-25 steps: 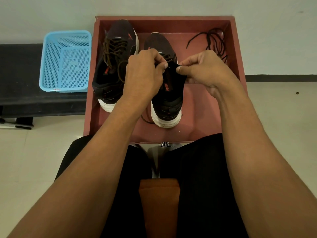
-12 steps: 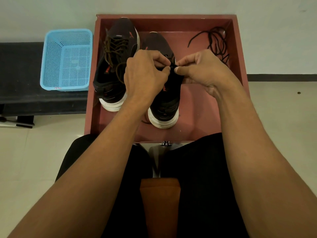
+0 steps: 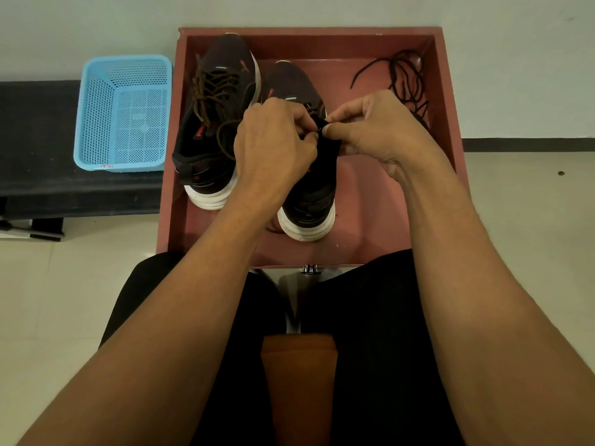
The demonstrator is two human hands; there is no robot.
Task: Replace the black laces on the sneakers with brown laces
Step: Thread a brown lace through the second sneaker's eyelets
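Head: left hand (image 3: 273,146), right hand (image 3: 376,133) fingers (image 3: 343,114) pinching sneaker (image 3: 307,194).

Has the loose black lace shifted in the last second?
No. The loose black lace lies bunched in the far right corner of the red tray, just as before.

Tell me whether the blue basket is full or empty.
Empty: the blue basket shows only its own bare mesh floor and walls, with nothing lying inside it.

Left hand (image 3: 273,146), right hand (image 3: 376,132): pinch grips, fingertips close
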